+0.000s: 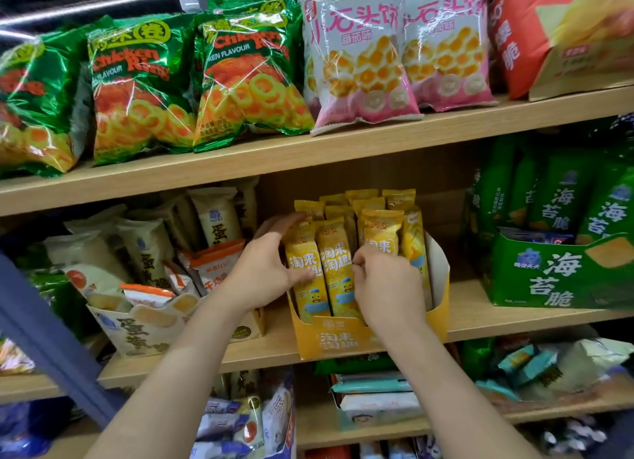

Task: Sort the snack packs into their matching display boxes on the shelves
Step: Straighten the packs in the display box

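Head view. The yellow snack packs point(334, 256) stand upright in rows inside the yellow display box point(336, 342), which sits at the front of the middle shelf point(497, 318). The left hand point(264, 270) wraps the left flank of the front row, thumb on a pack's face and fingers reaching round behind; its grip is wide and holding the packs together. The right hand point(387, 287) has curled fingers in a narrow grip, pinching the pack second from the right in the front row.

Handling, as judged: the packs look light, slim and film-wrapped, so probably smooth, crinkly and easily crushed. The crimped top seal or the flat sides seem the safest holds, and upright packs may topple if one neighbour is drawn out.

Legible writing: the packs and box front read "淘来淘趣". On the shelf above, the green bags point(144, 91) read "Chicken Ring" and "CHICKEN FLAVOUR"; the pink bags point(363, 64) read "小石头饼" and "番茄味". The green box point(549, 277) to the right reads "海苔脆". The cream box point(144, 331) to the left shows "蛋黄", the remainder unclear.
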### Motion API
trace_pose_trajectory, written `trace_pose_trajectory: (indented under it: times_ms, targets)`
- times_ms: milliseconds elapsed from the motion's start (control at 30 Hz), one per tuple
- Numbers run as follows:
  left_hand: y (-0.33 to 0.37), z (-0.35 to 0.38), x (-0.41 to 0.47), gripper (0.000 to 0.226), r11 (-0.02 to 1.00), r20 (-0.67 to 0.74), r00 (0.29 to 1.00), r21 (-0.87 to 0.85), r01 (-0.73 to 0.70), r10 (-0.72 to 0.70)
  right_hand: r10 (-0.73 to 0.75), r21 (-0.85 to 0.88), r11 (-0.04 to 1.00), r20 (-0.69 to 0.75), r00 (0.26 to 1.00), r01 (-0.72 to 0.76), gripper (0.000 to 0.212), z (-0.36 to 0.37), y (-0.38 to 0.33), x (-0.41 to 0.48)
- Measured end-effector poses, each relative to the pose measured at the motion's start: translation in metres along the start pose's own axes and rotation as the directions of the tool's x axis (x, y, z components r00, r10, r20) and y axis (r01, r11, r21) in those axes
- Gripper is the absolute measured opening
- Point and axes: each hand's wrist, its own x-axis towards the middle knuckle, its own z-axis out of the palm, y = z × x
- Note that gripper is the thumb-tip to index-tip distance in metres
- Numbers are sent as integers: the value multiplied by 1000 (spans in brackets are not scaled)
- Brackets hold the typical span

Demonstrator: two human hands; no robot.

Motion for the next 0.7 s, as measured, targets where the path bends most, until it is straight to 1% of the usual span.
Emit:
trace_pose_trajectory:
  times_ms: [67, 133, 200, 233, 267, 300, 367, 433, 467, 533, 600, 633, 700]
  targets:
    - [-1, 2, -1, 83, 1000, -9, 1000, -15, 8, -8, -16, 40, 999, -36, 999, 17, 8, 2, 5, -3]
    - [-1, 9, -2, 84, 998, -52, 999, 54, 12, -9, -62, 93, 993, -86, 994, 70, 8, 5, 10, -5]
    - [3, 19, -6, 82, 987, -140, 987, 124, 98, -80, -123, 133, 981, -160, 979, 145, 9, 9, 16, -4]
    - [6, 24, -9, 78, 981, -188, 974, 120, 154, -130, -149, 141, 974, -192, 970, 177, 9, 12, 19, -2]
    - [7, 29, -11, 73, 980, -226, 961, 79, 182, -160, -169, 146, 968, -217, 962, 203, 10, 13, 23, 1]
    - [9, 32, -15, 69, 985, -255, 953, 17, 170, -160, -179, 147, 965, -228, 957, 216, 10, 14, 26, 4]
    - [10, 35, -25, 63, 994, -290, 953, -93, 62, -86, -189, 146, 963, -238, 953, 228, 10, 13, 31, 9]
    - [10, 35, -39, 62, 988, -259, 966, -148, -44, 4, -183, 187, 955, -235, 955, 229, 11, 9, 34, 10]
    - [9, 36, -47, 63, 986, -225, 974, -150, -68, 33, -175, 234, 945, -227, 958, 228, 12, 7, 33, 7]
    - [4, 41, -61, 70, 995, -176, 982, -59, -74, 63, -177, 343, 910, -187, 966, 233, 18, 2, 30, -3]
    - [-1, 45, -69, 73, 996, -173, 981, 45, -80, 87, -225, 379, 888, -136, 965, 260, 25, -1, 22, -22]
    - [-3, 44, -71, 73, 994, -167, 981, 60, -92, 101, -259, 358, 888, -132, 957, 290, 29, -1, 17, -32]
    - [-7, 38, -74, 73, 991, -138, 982, 57, -123, 130, -328, 253, 899, -156, 932, 358, 36, 3, 6, -50]
